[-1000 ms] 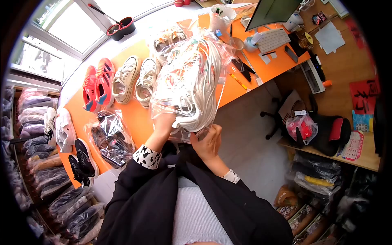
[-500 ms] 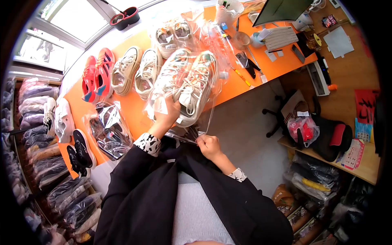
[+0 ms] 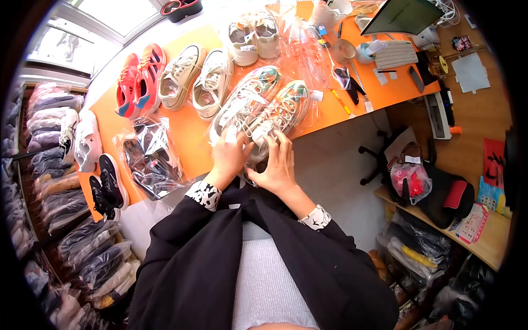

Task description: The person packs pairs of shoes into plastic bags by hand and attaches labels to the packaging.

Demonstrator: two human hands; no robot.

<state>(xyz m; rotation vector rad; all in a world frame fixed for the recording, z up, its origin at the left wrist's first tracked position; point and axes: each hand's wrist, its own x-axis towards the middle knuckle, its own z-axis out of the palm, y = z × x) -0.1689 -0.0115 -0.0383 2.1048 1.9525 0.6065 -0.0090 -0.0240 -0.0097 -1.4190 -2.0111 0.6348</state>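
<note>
A pair of pale lace-up sneakers (image 3: 275, 110) with green and orange patches lies side by side in a clear plastic bag (image 3: 257, 155) at the front edge of the orange table. My left hand (image 3: 230, 158) is closed at the near left end of the bag, fingers bent against the heel of the left shoe. Beside it, my right hand (image 3: 276, 168) curls over the near end of the right shoe, thumb apart from the fingers, with the bag's plastic between them. The bag's near edge is partly hidden by both hands.
Cream sneakers (image 3: 213, 85), red sneakers (image 3: 144, 80) and a grey-white pair (image 3: 254, 38) stand behind. A bagged dark pair (image 3: 151, 159) lies left. A yellow cutter (image 3: 342, 103), a phone (image 3: 416, 78) and a monitor (image 3: 400, 16) are at right. Bagged shoes fill the shelves (image 3: 58, 176).
The bagged sneakers came down onto the table, slightly right in view. My right hand moved from the bag's lower edge up to the heel end; my left hand shifted lower. The view shifted a little.
</note>
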